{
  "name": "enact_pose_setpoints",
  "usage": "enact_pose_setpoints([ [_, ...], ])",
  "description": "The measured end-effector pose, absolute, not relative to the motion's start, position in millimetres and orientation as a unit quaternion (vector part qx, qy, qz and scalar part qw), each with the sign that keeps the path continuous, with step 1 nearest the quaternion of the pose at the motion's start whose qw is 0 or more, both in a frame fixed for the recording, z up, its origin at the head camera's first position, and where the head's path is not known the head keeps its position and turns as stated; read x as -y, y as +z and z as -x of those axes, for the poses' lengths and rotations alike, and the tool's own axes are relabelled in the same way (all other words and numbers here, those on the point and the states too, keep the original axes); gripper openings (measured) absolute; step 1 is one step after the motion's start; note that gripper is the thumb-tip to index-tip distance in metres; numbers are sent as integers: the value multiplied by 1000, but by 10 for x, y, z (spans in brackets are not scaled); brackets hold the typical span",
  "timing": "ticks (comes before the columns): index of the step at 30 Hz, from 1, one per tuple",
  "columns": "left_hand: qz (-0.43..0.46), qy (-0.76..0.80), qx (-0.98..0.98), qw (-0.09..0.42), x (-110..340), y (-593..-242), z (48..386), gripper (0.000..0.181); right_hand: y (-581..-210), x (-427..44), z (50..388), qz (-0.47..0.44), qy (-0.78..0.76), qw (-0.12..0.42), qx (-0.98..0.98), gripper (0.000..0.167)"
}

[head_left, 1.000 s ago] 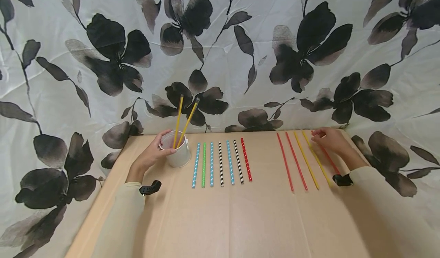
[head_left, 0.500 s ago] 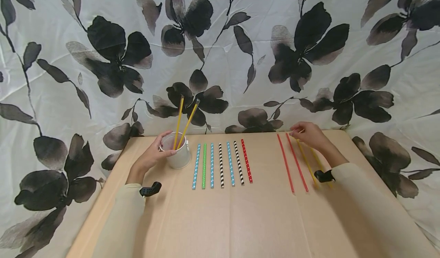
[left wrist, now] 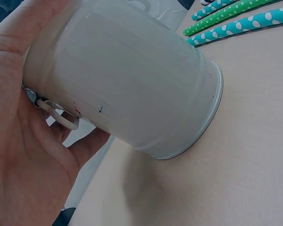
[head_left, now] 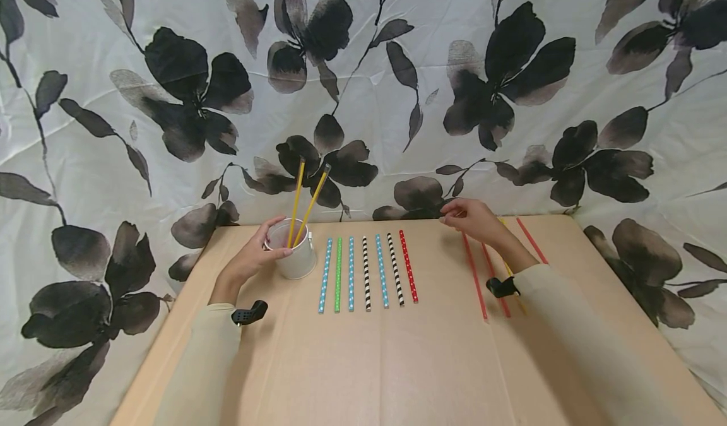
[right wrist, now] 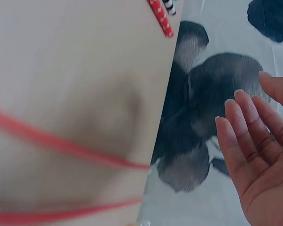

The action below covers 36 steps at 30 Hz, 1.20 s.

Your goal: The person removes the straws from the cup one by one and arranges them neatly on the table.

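Observation:
My left hand (head_left: 250,259) grips the rim of a small white bucket (head_left: 298,265), thumb on the near side. Two thin yellow sticks (head_left: 298,199) lean inside it. In the left wrist view the bucket (left wrist: 127,80) stands with its handle's end beside my palm. Over the table's back edge hovers my right hand (head_left: 468,218), holding nothing; its loosely bent fingers (right wrist: 247,122) show in the right wrist view. Beneath that hand and forearm lie thin red sticks (head_left: 473,274) and a partly hidden yellow one (head_left: 504,262). Another red stick (head_left: 532,240) lies to their right.
Between the bucket and the red sticks lies a row of patterned paper straws: blue dotted (head_left: 325,278), green dotted (head_left: 338,278), black-and-white striped (head_left: 366,278) and red dotted (head_left: 407,268). Behind the wooden table (head_left: 341,363) hangs a floral cloth (head_left: 397,117).
My right hand has moved left along the table's back edge, from the rightmost red stick past the yellow ones to the leftmost red one. The left hand and bucket have stayed in place.

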<state>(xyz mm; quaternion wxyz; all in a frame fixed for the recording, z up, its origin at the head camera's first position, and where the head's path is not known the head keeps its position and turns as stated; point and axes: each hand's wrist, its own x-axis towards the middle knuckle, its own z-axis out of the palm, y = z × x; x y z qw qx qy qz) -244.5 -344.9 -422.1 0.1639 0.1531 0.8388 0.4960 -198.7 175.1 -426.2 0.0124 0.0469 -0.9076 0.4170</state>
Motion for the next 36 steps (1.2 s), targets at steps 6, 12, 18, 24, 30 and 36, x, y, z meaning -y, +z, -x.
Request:
enact_pose_setpoints([
  [6, -167, 507, -831, 157, 3434, -4223, 2445, 89, -4248, -1513, 2065, -83, 435, 16, 896, 27],
  [12, -166, 508, -831, 155, 3417, -4214, 2426, 88, -4233, -1288, 2118, -100, 438, 14, 894, 25],
  [18, -163, 500, -836, 156, 3409, -4207, 2425, 88, -4236, -1054, 2187, -104, 450, 16, 887, 23],
  [24, -161, 502, -835, 159, 3415, -4208, 2418, 89, -4283, -799, 2260, -117, 458, 15, 881, 29],
  [30, -161, 506, -831, 164, 3417, -4218, 2419, 90, -4331, -538, 2318, -118, 470, 18, 874, 28],
  [36, -162, 510, -829, 166, 3420, -4203, 2409, 89, -4319, -268, 2375, -114, 502, 17, 857, 23],
])
